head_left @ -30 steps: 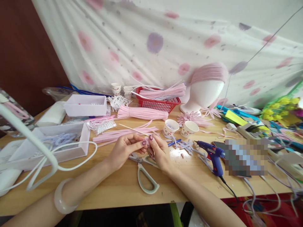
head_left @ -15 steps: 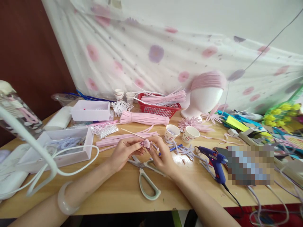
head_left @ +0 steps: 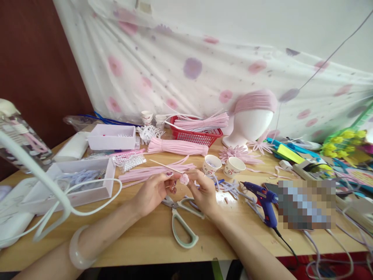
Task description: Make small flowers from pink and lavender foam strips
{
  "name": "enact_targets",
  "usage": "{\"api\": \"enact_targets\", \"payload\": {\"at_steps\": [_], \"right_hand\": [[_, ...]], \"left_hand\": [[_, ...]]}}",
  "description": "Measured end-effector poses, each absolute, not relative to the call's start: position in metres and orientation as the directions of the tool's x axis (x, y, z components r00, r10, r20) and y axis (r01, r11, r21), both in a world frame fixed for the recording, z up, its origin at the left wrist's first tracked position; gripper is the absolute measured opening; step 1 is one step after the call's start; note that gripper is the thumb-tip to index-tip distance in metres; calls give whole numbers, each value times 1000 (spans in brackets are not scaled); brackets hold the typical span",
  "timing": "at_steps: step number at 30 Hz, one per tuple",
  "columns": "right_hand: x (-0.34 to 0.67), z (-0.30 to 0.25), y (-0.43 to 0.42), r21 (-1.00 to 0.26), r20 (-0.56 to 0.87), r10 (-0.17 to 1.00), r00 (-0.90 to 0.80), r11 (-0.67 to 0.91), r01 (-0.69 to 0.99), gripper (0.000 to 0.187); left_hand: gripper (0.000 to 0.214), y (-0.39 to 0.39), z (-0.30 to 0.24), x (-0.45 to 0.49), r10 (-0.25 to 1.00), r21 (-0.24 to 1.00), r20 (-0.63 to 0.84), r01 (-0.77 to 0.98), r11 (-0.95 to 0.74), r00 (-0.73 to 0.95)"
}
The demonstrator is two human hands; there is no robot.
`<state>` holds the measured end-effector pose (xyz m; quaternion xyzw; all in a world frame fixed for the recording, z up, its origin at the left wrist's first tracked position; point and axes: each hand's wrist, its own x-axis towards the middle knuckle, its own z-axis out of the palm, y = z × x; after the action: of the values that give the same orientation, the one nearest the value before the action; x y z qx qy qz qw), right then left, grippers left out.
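Observation:
Both my hands meet over the middle of the wooden table (head_left: 140, 241). My left hand (head_left: 154, 191) and my right hand (head_left: 204, 190) pinch a small pink coiled pipe-cleaner bud (head_left: 184, 179) between their fingertips. A thin wooden stick (head_left: 164, 165) runs up and left from the bud. Green-handled scissors (head_left: 180, 217) lie on the table just below my hands. Loose pink pipe cleaners (head_left: 151, 171) lie behind my left hand.
Two paper cups (head_left: 223, 165) stand right of my hands, and a blue glue gun (head_left: 264, 200) lies further right. White trays (head_left: 70, 182) sit at the left. A red basket (head_left: 196, 134) of pink strips and a white foam head (head_left: 252, 124) stand at the back.
My hands have turned the pink bud, so it now shows clearly between the fingertips. The camera has shifted slightly; nothing else on the table has moved.

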<state>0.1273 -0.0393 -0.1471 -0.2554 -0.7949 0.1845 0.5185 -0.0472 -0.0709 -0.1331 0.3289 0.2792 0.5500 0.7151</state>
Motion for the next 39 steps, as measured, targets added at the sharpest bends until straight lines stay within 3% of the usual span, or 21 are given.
{"api": "enact_targets", "payload": {"at_steps": [5, 11, 20, 26, 28, 29, 31, 33, 34, 35, 37, 39], "right_hand": [[129, -145, -34, -472, 763, 544, -350, 838, 274, 9], [135, -141, -28, -325, 714, 468, -520, 880, 346, 20], [138, -128, -35, -16, 692, 334, -641, 894, 448, 28], [134, -120, -47, -47, 669, 307, -677, 926, 374, 23], [134, -113, -54, -139, 622, 358, -696, 926, 352, 21], [134, -108, -58, -253, 586, 423, -691, 906, 339, 20], [133, -101, -65, -605, 438, 598, -671, 749, 272, 17], [131, -99, -69, -922, 157, 726, -670, 351, 164, 15], [130, -101, -70, -989, 5, 731, -683, 107, 107, 13], [129, -104, -69, -990, -132, 699, -703, -128, 58, 9], [127, -114, -66, -865, -339, 565, -752, -502, 11, 3], [126, -124, -64, -689, -456, 376, -807, -723, 52, 1]], "left_hand": [[26, -71, -132, -48, 962, 869, -76, -455, 192, 262], [28, -61, -132, -55, 970, 915, -7, -389, 104, 242], [24, -60, -141, -55, 907, 756, -139, -549, 356, 397], [26, -60, -140, -59, 902, 794, -156, -492, 357, 402], [28, -62, -137, -62, 899, 849, -129, -421, 318, 419], [28, -63, -134, -64, 892, 882, -110, -372, 291, 438], [28, -66, -128, -67, 868, 936, -80, -262, 234, 490], [24, -70, -120, -70, 836, 972, -72, -151, 182, 544], [21, -72, -115, -71, 819, 985, -75, -85, 149, 569], [17, -73, -109, -73, 814, 996, -53, -34, 89, 578], [9, -74, -98, -75, 797, 995, -9, 87, -55, 605], [8, -73, -89, -76, 744, 966, 18, 182, -186, 668]]}}
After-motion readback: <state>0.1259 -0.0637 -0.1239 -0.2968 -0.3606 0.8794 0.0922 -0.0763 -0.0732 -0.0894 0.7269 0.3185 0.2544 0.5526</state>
